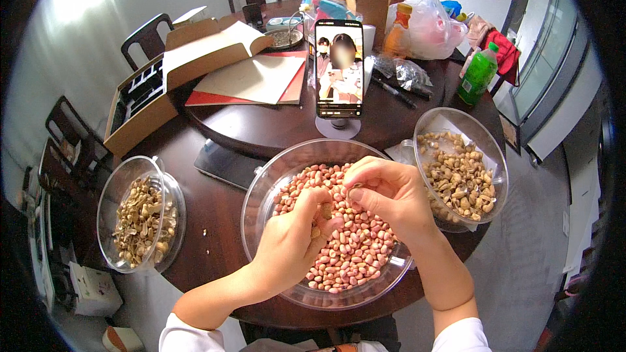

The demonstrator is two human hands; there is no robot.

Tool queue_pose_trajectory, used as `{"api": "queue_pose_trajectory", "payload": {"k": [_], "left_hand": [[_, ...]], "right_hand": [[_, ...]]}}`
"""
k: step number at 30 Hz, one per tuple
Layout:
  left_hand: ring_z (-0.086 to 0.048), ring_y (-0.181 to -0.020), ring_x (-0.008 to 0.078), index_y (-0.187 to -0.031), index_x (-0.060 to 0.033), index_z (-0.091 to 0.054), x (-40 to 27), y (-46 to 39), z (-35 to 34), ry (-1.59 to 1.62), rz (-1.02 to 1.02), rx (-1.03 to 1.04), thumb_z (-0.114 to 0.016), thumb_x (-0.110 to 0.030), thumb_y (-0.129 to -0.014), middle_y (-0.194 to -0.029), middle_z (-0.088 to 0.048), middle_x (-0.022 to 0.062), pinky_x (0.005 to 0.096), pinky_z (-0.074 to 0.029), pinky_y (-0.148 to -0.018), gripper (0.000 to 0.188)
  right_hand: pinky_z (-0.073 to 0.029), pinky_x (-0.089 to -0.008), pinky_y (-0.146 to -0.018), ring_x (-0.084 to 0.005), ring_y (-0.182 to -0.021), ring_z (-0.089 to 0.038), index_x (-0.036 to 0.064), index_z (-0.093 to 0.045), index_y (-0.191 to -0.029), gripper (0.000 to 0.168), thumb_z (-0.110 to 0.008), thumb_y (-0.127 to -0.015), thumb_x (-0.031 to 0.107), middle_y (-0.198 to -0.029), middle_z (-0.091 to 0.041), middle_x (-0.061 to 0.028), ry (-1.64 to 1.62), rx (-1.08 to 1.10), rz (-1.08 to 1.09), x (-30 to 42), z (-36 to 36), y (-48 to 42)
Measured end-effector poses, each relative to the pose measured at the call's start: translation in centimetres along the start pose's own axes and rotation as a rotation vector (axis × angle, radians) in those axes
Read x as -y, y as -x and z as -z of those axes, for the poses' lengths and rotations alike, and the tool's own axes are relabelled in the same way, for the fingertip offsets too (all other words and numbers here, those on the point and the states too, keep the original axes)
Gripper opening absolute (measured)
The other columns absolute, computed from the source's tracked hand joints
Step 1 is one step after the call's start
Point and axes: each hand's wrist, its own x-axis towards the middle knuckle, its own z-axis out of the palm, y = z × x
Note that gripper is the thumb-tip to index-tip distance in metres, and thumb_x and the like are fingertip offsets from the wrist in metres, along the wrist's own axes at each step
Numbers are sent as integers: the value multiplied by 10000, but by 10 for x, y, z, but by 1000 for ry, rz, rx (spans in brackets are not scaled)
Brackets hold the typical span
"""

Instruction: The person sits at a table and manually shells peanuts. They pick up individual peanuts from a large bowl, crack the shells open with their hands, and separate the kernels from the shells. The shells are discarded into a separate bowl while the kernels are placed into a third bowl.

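A large clear plastic bowl of shelled, pink-skinned peanuts stands before me on the dark wooden table. Over its left part, my left hand is closed around brown peanut shell pieces. My right hand is over the upper right part, thumb and forefinger pinched on a small piece, likely shell, mostly hidden by the fingers. To the right, a tilted clear bowl contains unshelled peanuts. Another tilted clear bowl at the left holds empty peanut shells.
Beyond the big bowl, a smartphone stands on a round stand on the raised turntable. A dark flat device lies at the bowl's upper left. Farther around are an open cardboard box, a green bottle and plastic bags.
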Motion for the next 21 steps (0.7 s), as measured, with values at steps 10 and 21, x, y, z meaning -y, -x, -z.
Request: {"api": "queue_pose_trajectory", "payload": {"k": [10,21], "left_hand": [[-345,-512,51,-1081,-90,-448,-1,-5,10,1315,608,220,-395,-235,-916,-677,-409,-4,166,-224,-426,227],[-538,-961,215,-1048,-33,-527,9,-7,3,1660,828,69,-360,-259,-894,-999,-578,102,362,-417,-885,320]], "right_hand": [[-474,-193,-682,-79,-768,-571,-20,-546,-864,104,-589,-770,-37,-825,-570,-38,141,-109,133,-9,-8,0],[-461,-290,-659,-212,-776,-567,21,-599,-780,175,-634,-630,-61,-814,-577,-98,896,-27,476,-7,-9,-3]]}}
